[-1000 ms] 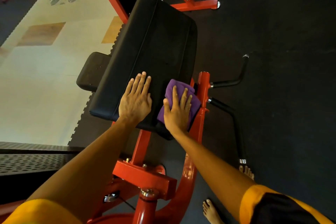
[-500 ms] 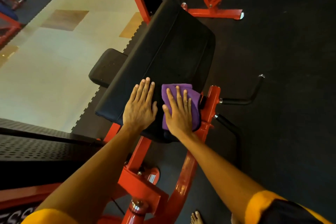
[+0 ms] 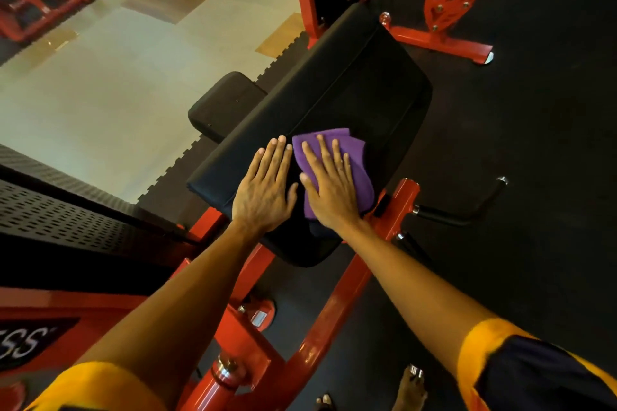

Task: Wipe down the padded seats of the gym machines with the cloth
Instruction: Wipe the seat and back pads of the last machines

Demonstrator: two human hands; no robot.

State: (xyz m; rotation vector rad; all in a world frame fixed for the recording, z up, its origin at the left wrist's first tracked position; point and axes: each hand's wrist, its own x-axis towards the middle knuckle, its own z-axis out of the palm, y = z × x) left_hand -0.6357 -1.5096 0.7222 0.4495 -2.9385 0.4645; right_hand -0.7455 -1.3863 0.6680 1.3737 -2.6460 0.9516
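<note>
Floor: black rubber matting (image 3: 507,150) under the machine. It is bordered on the left by a pale, glossy floor strip (image 3: 100,83) with an interlocking edge. A perforated metal panel (image 3: 66,220) is seen at the lower left. A 2nd red machine base (image 3: 444,40) stands beyond, on the matting.

Seat: 1 black padded seat (image 3: 354,90) is carried on a red frame (image 3: 399,207). Its long axis runs away from the person, slanted toward the upper right of the view. A smaller black pad (image 3: 223,103) sits just beside its left edge. A black handle bar (image 3: 460,215) sticks out from the frame to the right.

Cloth: a folded purple cloth (image 3: 359,157) lies on the near half of the seat, right of centre. Its far edge points up the seat.

Hands: both are laid flat with fingers straight. The right hand (image 3: 330,190) is pressed on the cloth. The left hand (image 3: 267,183) is rested on the bare padding just beside it, with the thumbs nearly touching.

Change: 1 s ago the cloth overhung the seat's right edge by the frame. It has since been drawn inward, and the hands have been brought closer together. The left hand has stayed flat on the seat.
</note>
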